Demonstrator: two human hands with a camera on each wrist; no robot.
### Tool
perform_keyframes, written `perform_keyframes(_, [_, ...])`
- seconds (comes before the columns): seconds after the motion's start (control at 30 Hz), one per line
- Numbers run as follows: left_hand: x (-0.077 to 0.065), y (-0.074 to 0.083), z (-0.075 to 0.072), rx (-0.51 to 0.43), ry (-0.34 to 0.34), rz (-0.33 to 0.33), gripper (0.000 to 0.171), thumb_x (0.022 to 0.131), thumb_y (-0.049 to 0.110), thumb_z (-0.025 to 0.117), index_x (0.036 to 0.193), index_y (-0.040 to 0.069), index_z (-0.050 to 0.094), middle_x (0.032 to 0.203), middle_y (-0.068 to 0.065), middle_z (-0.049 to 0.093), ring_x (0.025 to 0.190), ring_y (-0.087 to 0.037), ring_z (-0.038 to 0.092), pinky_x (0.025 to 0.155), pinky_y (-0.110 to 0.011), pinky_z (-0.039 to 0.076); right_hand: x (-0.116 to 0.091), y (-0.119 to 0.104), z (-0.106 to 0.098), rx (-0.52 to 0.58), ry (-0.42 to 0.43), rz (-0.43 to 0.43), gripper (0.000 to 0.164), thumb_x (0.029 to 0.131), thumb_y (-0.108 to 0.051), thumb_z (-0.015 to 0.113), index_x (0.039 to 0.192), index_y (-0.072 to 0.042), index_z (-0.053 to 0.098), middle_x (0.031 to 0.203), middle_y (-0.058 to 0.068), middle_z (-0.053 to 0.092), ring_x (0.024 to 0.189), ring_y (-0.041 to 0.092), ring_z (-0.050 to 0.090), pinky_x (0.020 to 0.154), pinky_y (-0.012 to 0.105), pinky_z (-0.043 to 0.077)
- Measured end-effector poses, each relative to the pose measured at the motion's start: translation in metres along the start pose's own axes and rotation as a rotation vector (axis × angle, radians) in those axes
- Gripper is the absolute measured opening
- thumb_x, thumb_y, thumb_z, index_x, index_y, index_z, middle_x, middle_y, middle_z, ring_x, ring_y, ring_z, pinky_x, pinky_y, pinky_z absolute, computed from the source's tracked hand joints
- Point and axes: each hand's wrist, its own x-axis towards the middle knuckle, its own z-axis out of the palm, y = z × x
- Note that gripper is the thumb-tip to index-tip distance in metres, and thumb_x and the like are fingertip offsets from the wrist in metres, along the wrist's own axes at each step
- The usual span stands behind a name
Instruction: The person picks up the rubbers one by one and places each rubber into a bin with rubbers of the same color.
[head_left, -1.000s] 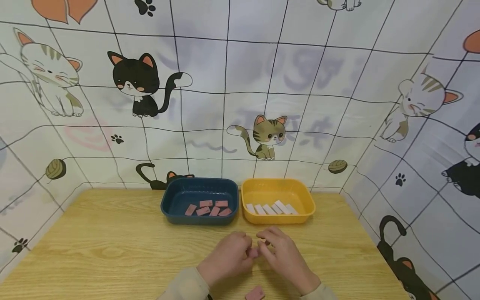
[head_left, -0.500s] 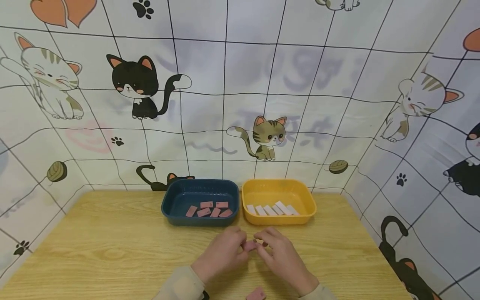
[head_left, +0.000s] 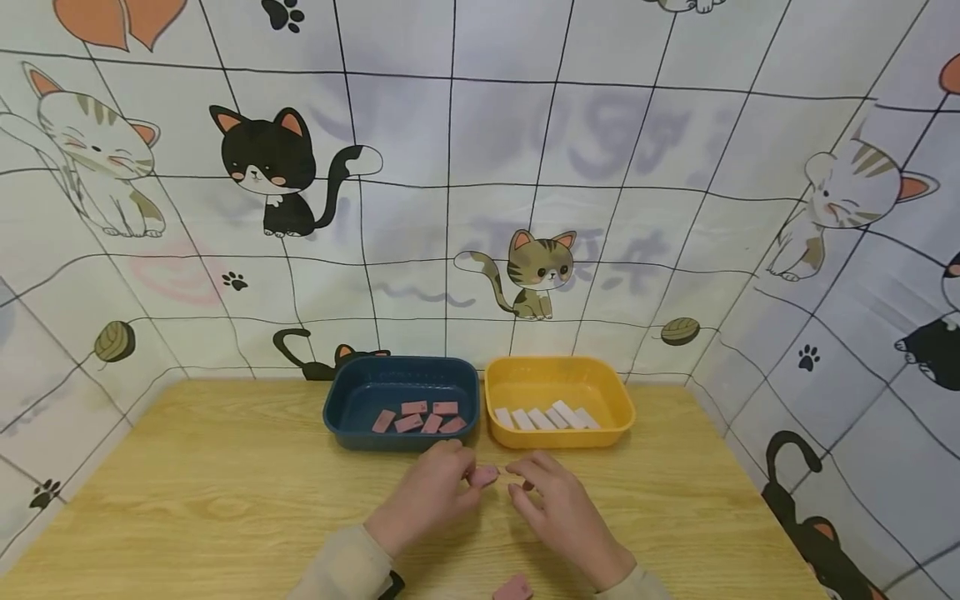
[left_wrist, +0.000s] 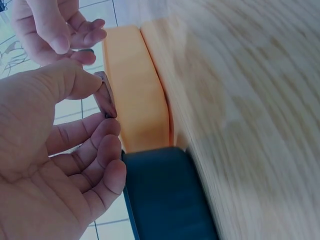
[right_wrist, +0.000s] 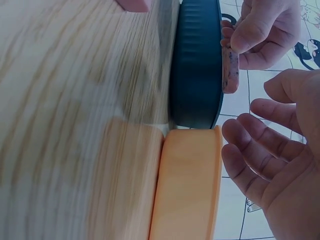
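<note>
My left hand (head_left: 420, 504) pinches a small pink block (head_left: 483, 476) between thumb and fingers, just in front of the blue tray (head_left: 390, 440). Dark specks mark the block's face in the right wrist view. To the right, my right hand (head_left: 562, 512) has its fingers loosely bent and spread, apart from the block, with nothing seen held in the right wrist view. A second pink block (head_left: 513, 587) lies on the table at the front edge of the head view. Several pink blocks (head_left: 408, 422) lie in the blue tray.
A yellow tray (head_left: 558, 439) stands right beside the blue one and has several white blocks (head_left: 542, 418) in it. Both trays sit at the back of the wooden table (head_left: 225, 483), against a cat-print cloth wall (head_left: 405, 217).
My left hand has moved left and forward with the pink block, toward the blue tray. My right hand, earlier close against the block, is now apart from it.
</note>
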Motion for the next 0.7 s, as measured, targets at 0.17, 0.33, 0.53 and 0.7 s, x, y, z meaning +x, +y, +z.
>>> perform_keyframes(0.17, [-0.003,-0.007,-0.004,0.031,0.032,-0.007,0.022,0.085,0.013,0.079,0.074,0.011,0.061,0.072,0.005,0.046,0.065,-0.008,0.041,0.06,-0.023,0.04,0.0,-0.001,0.001,-0.018,0.003,0.001,0.019,0.09,-0.002,0.075,0.108,-0.009,0.074,0.102,0.0,0.067,0.081,0.011,0.063,0.068,0.022,0.053])
perform_keyframes(0.33, [-0.009,-0.016,-0.01,0.015,0.039,-0.063,0.021,0.086,0.013,0.08,0.076,0.012,0.061,0.077,0.004,0.052,0.07,-0.009,0.047,0.063,-0.025,0.043,0.0,-0.003,0.002,-0.018,-0.002,0.0,0.018,0.091,-0.002,0.074,0.107,-0.01,0.073,0.102,0.001,0.067,0.08,0.013,0.062,0.067,0.022,0.051])
perform_keyframes(0.53, [-0.011,-0.028,-0.013,0.026,0.043,-0.115,0.022,0.087,0.015,0.08,0.076,0.014,0.06,0.076,0.005,0.055,0.07,-0.01,0.048,0.063,-0.026,0.043,-0.001,-0.004,0.0,-0.018,-0.005,0.017,0.018,0.092,-0.002,0.073,0.108,-0.01,0.073,0.103,0.001,0.068,0.081,0.013,0.062,0.067,0.022,0.051])
perform_keyframes(0.7, [-0.011,-0.034,-0.018,0.039,0.09,-0.099,0.015,0.089,0.019,0.08,0.086,0.012,0.068,0.073,0.005,0.053,0.069,-0.008,0.044,0.065,-0.026,0.044,-0.001,-0.004,0.001,-0.026,-0.001,0.023,0.017,0.092,-0.003,0.073,0.108,-0.011,0.073,0.103,-0.001,0.067,0.081,0.013,0.062,0.067,0.022,0.052])
